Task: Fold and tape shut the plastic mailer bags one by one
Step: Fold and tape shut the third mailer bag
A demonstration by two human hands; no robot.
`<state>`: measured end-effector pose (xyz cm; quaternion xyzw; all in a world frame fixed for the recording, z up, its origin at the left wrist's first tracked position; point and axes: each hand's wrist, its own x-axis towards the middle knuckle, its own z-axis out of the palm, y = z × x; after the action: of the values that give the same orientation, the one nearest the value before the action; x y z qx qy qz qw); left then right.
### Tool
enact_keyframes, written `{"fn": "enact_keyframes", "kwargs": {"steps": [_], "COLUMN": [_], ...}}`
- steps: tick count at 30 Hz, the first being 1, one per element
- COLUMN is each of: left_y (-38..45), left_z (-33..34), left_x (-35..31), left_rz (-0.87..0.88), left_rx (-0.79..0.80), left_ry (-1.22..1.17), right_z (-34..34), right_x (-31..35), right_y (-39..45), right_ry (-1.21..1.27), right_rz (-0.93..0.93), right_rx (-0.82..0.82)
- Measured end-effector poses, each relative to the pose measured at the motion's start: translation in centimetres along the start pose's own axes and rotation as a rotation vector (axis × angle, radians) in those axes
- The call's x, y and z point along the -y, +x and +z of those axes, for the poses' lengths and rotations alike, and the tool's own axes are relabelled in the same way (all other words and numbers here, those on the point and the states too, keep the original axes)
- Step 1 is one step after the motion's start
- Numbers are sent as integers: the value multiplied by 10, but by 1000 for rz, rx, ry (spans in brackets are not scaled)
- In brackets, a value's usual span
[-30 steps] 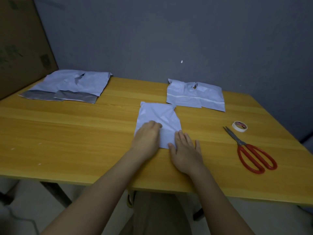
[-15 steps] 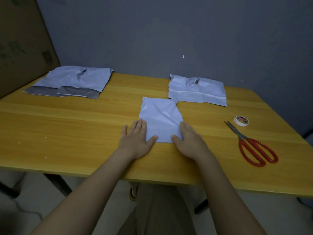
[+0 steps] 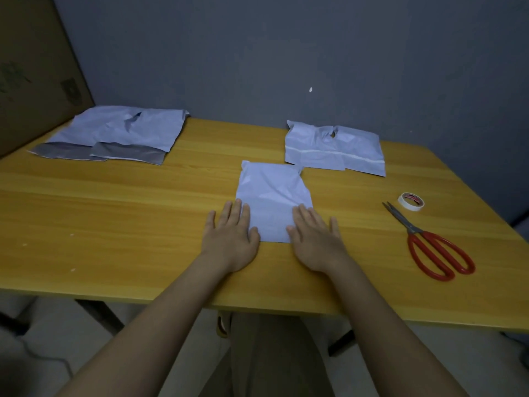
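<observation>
Folded bag point(image 3: 274, 196) pressed flat on table point(image 3: 114, 213).
Left hand point(image 3: 231, 239) and right hand point(image 3: 316, 239) flat, fingers straight, grasping nothing; scissors point(image 3: 429, 242), tape point(image 3: 410, 201) at 3 o'clock.

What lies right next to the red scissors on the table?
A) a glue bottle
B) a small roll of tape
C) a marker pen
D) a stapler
B: a small white roll of tape sits on the table just beyond the blade tips of the red scissors; no stapler, pen or bottle shows.

The cardboard sheet point(image 3: 31, 73) runs off the left edge; its faint print is unreadable
</observation>
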<state>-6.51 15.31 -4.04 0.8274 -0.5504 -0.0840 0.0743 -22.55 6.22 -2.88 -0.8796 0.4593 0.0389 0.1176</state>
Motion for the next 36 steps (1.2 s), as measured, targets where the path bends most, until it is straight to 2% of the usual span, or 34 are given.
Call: {"fn": "enact_keyframes", "kwargs": {"steps": [4, 7, 9, 11, 12, 14, 16, 20, 29, 32, 36], "left_y": [-1, -2, -3, -1, 2, 9, 15, 17, 5, 4, 13], "left_z": [-2, -10, -16, -20, -20, -14, -4, 4, -14, -24, -34], "left_x": [0, 0, -4, -14, -21, -32, -36, -25, -6, -11, -34], "left_rz": [-29, -69, -30, 97, 157, 193, 166, 125, -129, -136, 66], "left_rx": [21, 97, 70, -51, -78, -20, 33, -5, 167, 183, -45], "left_ry": [16, -14, -23, 3, -6, -38, -17, 3, 64, -5, 24], "right_z": [-8, -8, -10, -11, -11, -5, 3, 5, -5, -8, -23], "right_x": [-23, -16, -6, 5, 10, 18, 18, 11, -12, -28, -69], "right_y": [-12, -14, -14, -8, -3, 5, 9, 8, -3, -10, -18], "right_ry": [-29, 9, 14, 10, 14, 13, 19, 3, -40, 107, 233], "right_rz": [137, 187, 116, -31, -91, -142, -134, -79, 111, 90, 131], "right_rx": [39, -85, -254, -303, -275, -171, -100, -52, -5, -172, -536]}}
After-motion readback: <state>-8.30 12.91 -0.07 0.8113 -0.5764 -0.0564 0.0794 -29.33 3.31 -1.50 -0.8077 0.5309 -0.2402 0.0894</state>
